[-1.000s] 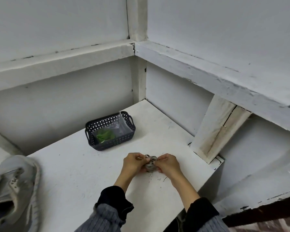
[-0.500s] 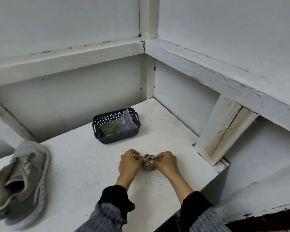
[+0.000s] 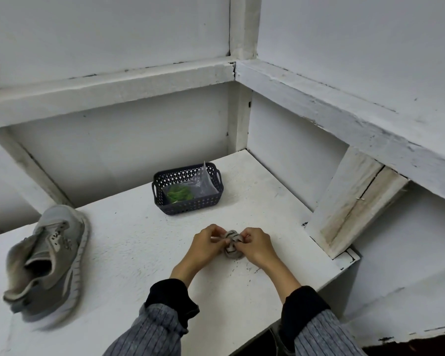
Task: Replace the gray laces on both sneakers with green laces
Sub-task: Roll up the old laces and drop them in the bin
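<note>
Down at the near edge, two ribbed gray sleeves with black cuffs reach in over the white table (image 3: 129, 253). Its painted top is scuffed and flecked with dark specks. Both hands are busy at the middle of it: the left hand (image 3: 203, 246) and the right hand (image 3: 257, 246) meet around one bundle of gray laces (image 3: 232, 244), fingers curled in and pinching it from either side, the bundle resting low against the tabletop.

Out on the near left lies one gray sneaker (image 3: 46, 260), toe pointing away, its tongue pulled open and the eyelets bare. A sliver of something sits at the far left edge, too little of it to tell what.

Further back, one dark perforated basket (image 3: 190, 209) stands well apart from the hands. Inside it is one clump of green laces (image 3: 179, 194), beside or within a clear plastic bag (image 3: 203, 183) leaning against the right end.

Beyond that, white walls (image 3: 113, 34) meet in a corner, with chipped white beams running along them and slanted braces underneath.
</note>
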The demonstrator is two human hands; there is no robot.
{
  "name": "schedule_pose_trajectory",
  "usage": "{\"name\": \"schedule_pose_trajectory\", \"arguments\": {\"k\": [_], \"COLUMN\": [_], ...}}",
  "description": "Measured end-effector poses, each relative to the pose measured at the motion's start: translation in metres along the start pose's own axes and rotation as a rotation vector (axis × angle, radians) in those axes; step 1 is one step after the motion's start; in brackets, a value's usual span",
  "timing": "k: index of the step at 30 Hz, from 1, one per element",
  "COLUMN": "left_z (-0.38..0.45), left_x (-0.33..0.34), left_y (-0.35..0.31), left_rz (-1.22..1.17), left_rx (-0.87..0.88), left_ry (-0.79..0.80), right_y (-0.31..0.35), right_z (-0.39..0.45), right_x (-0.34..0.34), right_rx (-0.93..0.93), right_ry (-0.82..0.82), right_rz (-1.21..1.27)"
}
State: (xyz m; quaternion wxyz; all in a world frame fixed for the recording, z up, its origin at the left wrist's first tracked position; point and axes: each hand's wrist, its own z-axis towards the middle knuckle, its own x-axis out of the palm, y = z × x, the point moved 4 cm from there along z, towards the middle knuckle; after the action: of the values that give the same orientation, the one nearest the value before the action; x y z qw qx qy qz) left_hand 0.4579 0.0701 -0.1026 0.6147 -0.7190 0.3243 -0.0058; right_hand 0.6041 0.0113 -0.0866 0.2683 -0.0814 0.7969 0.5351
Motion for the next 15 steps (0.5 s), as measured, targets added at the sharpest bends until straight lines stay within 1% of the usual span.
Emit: {"name": "schedule_pose_trajectory", "arguments": {"k": [2, 6, 9, 12, 15], "left_z": [0.002, 0.008, 0.012, 0.013, 0.013], "left_x": [-0.001, -0.004, -0.003, -0.002, -0.004], "left_y": [-0.001, -0.002, 0.004, 0.005, 0.005], "left_rz": [-0.048, 0.003, -0.068, -0.089, -0.16], "left_rx": [-0.016, -0.027, -0.069, -0.09, -0.112], "left_ry": [0.052, 0.136, 0.143, 0.145, 0.158], "right_y": [0.002, 0.002, -0.002, -0.007, -0.011], "right_z": [0.0, 0.002, 0.004, 0.006, 0.004], "right_x": [-0.001, -0.001, -0.002, -0.005, -0.007], "right_rx": [-0.021, -0.027, 0.025, 0.111, 0.182], "right_ry": [0.018, 0.033, 0.024, 0.06, 0.142], "right_rz": [0.013, 0.011, 0.052, 0.165, 0.383]}}
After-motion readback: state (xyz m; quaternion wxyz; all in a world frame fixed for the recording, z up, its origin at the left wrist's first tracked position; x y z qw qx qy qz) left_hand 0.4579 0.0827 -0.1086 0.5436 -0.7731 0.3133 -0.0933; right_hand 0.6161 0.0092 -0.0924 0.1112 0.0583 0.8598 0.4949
